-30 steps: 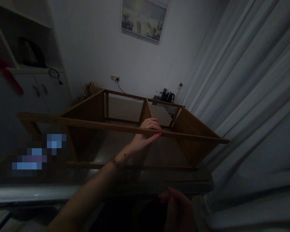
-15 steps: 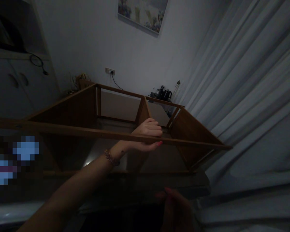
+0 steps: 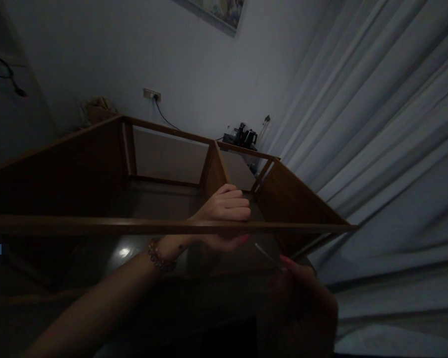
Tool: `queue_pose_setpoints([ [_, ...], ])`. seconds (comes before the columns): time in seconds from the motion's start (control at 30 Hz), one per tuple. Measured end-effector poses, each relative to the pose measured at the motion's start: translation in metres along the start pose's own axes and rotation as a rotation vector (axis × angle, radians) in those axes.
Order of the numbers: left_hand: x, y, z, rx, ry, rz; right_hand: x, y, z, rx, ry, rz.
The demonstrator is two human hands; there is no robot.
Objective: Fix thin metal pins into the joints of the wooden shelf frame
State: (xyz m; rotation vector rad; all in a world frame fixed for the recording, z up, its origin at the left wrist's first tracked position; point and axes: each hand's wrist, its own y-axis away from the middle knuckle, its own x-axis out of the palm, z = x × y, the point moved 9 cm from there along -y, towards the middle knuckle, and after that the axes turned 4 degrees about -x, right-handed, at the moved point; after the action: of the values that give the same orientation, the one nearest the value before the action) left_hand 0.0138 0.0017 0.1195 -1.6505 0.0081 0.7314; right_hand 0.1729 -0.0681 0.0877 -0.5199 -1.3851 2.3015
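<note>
A brown wooden shelf frame (image 3: 97, 169) lies on its side in a dim room, its front rail (image 3: 97, 226) running across the view. My left hand (image 3: 224, 209) is closed around that rail near the middle upright divider (image 3: 213, 171), fingers over the top, thumb underneath. A beaded bracelet (image 3: 157, 254) circles that wrist. My right hand (image 3: 302, 303) is low at the right, very dark, fingers pinched on a thin pale stick-like thing (image 3: 266, 254) that points up toward the rail.
Grey curtains (image 3: 377, 149) hang along the right. The white wall behind has a power socket (image 3: 151, 94) with a cable and a picture (image 3: 216, 10). A small black appliance (image 3: 242, 135) sits in the far corner.
The view has tilted down and closer, so the frame looks larger. My left hand keeps its hold on the rail. My right hand has risen with the thin thing toward the rail.
</note>
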Motion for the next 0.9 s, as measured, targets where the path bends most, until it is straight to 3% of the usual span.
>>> queue_pose_setpoints([
  [0.13,-0.001,0.000,0.001,-0.009,0.004,-0.015,-0.001,-0.002,0.002,0.007,-0.016,-0.133],
  [0.27,0.002,0.001,0.001,-0.012,-0.017,0.024,0.004,-0.007,0.004,0.026,-0.044,-0.133],
  [0.47,0.000,0.001,0.000,0.008,-0.001,0.008,0.008,-0.006,0.019,-0.107,-0.004,-0.101],
  [0.63,0.001,0.001,0.000,0.002,-0.010,0.028,0.015,-0.011,0.004,-0.004,0.153,-0.001],
  [0.77,0.001,0.000,0.000,0.010,-0.009,0.022,0.022,-0.014,0.008,-0.073,0.215,0.065],
  [0.9,0.000,0.000,-0.001,0.012,-0.002,0.018,0.015,0.006,-0.023,0.016,0.120,-0.013],
])
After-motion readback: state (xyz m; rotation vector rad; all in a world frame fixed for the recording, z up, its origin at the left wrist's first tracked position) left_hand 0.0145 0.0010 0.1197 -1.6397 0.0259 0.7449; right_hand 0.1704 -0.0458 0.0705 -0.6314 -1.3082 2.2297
